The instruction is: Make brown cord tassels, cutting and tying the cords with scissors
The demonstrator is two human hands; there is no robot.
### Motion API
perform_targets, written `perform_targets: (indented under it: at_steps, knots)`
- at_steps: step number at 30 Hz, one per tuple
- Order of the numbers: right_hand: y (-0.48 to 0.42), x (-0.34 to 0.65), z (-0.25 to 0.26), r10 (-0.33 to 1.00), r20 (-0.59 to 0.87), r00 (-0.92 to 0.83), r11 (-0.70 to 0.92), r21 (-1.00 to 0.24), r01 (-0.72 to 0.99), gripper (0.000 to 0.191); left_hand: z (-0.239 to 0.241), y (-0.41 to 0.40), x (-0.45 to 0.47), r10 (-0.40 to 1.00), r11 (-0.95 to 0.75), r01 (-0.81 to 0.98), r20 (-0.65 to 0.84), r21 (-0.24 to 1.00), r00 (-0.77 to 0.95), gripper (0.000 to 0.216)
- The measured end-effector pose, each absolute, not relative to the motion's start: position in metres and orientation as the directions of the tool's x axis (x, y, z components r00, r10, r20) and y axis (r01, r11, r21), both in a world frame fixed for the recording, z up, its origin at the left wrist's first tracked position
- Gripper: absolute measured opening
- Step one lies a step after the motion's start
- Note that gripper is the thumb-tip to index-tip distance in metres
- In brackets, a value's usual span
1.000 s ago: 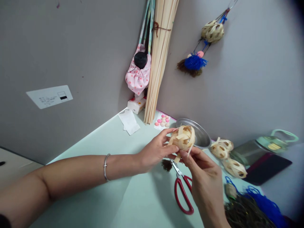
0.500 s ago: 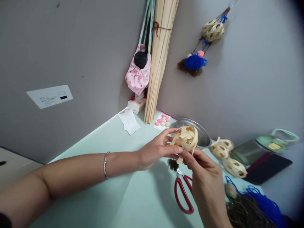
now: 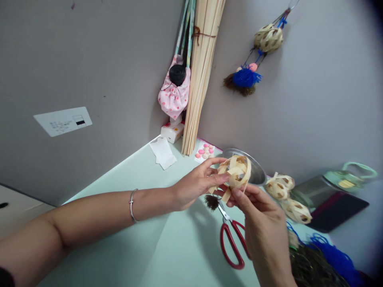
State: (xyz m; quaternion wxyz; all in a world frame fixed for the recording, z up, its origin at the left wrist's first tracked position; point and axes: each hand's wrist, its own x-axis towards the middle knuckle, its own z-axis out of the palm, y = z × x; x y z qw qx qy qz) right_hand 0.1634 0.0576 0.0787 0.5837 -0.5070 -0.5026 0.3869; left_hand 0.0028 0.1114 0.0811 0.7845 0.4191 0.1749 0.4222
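Observation:
A partly woven ball of pale bamboo strips (image 3: 235, 170) is held above the pale green table (image 3: 167, 247) between both hands. My left hand (image 3: 196, 184) pinches its left side with thumb and fingers; a silver bracelet sits on that wrist. My right hand (image 3: 257, 215) grips the ball's lower right, fingers closed on a loose strip end. A small dark tassel (image 3: 211, 201) hangs just below the ball.
Red-handled scissors (image 3: 230, 237) lie under the hands. A metal bowl (image 3: 254, 169) and two finished woven balls (image 3: 279, 188) lie to the right, blue and dark thread (image 3: 326, 259) nearer me. A bundle of bamboo strips (image 3: 202, 75) leans in the corner.
Both hands have turned the woven ball and lifted it slightly; its open loop now faces up. The dark tassel has swung a little left.

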Motion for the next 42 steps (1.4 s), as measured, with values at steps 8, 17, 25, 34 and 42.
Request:
perform_targets:
  at_steps: [8, 17, 25, 34, 42]
  knots:
    - [0.054, 0.156, 0.080, 0.913, 0.294, 0.284, 0.260, -0.954, 0.151, 0.009, 0.084, 0.110, 0.001, 0.806, 0.309, -0.540, 0.086, 0.783, 0.586, 0.057]
    - [0.051, 0.159, 0.085, 0.782, 0.594, 0.192, 0.474, -0.765, 0.437, 0.004, 0.090, 0.114, -0.002, 0.817, 0.319, -0.571, 0.086, 0.756, 0.571, 0.053]
    - [0.039, 0.149, 0.094, 0.782, 0.623, 0.020, 0.557, -0.713, 0.426, 0.016, 0.104, 0.129, -0.017, 0.856, 0.192, -0.646, 0.195, 0.739, 0.478, 0.045]
    - [0.052, 0.162, 0.087, 0.903, 0.427, -0.052, 0.395, -0.775, 0.494, 0.004, 0.106, 0.127, -0.019, 0.799, 0.145, -0.646, 0.297, 0.749, 0.523, 0.043]
    - [0.064, 0.193, 0.098, 0.968, 0.214, 0.134, 0.180, -0.956, 0.231, 0.035, 0.099, 0.124, -0.017, 0.774, -0.142, -0.524, 0.424, 0.840, 0.470, 0.048]
